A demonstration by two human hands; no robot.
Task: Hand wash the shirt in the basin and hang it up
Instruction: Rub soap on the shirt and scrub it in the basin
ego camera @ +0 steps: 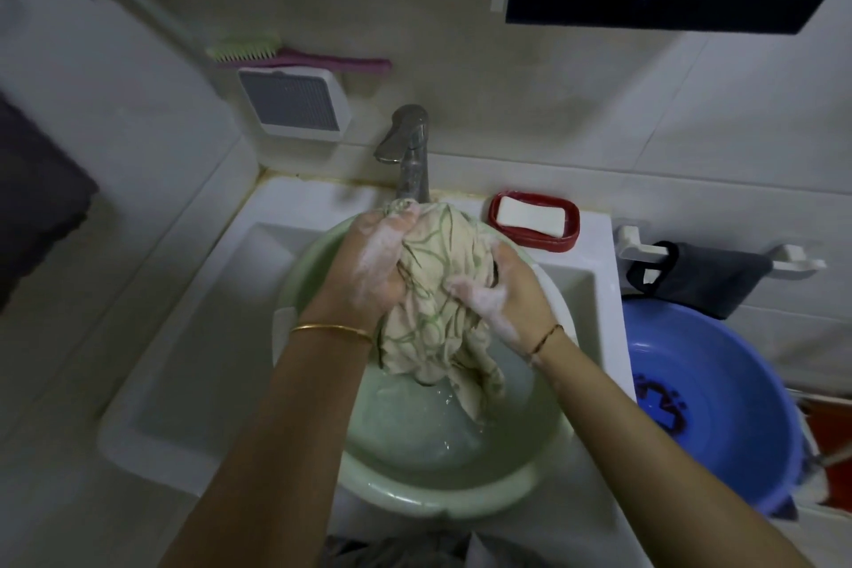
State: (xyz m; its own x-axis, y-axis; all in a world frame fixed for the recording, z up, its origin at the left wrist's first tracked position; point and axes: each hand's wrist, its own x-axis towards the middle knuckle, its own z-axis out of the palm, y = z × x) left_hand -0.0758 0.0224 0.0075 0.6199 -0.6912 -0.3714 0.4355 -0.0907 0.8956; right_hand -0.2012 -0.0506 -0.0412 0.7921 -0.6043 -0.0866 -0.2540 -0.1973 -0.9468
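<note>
While bunched shirt (438, 291) hangs above green basin (415, 498), my left hand (369, 263) and right hand (502, 295) grip it from either side, soapy fingers curled into cloth. Shirt's lower end dips into water. Green basin sits in white sink (193, 337) under tap (408, 152). Soap bar (530, 217) in red dish (567, 240) right of tap. Blue tub (737, 383) far right.

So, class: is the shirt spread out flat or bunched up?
Bunched up. The left hand and right hand grip the shirt as a crumpled wad above the green basin, its lower end trailing into the water.
</note>
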